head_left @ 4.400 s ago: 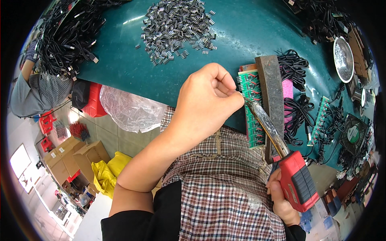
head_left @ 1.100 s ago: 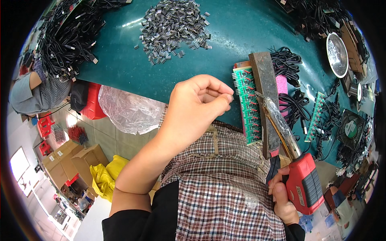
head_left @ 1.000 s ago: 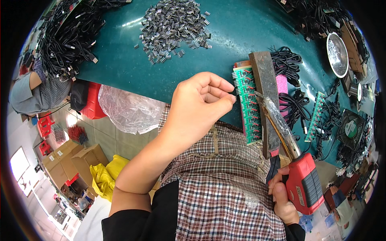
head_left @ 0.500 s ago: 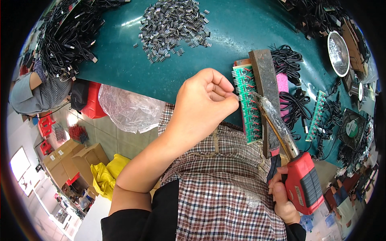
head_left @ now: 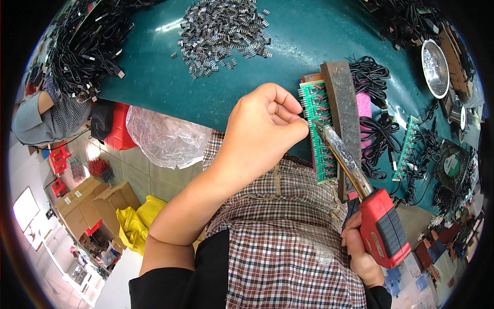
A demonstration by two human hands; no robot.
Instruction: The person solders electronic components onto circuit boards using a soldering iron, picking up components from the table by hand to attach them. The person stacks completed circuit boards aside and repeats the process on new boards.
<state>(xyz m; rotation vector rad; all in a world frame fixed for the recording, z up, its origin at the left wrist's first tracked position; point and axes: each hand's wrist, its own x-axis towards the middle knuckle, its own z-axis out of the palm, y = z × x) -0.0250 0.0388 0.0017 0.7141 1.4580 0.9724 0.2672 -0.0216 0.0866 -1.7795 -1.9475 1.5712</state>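
Two green circuit boards (head_left: 319, 135) (head_left: 405, 149), one soldering iron (head_left: 360, 195), perhaps two metal dishes (head_left: 435, 68).

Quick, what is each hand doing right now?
Left hand: fingers pinched shut at the green circuit board; anything held is too small to tell.
Right hand: closed around the red soldering gun.

The green bench (head_left: 288, 56) carries small parts (head_left: 221, 28) far, cables (head_left: 85, 46) left, circuit boards (head_left: 316, 129) right.
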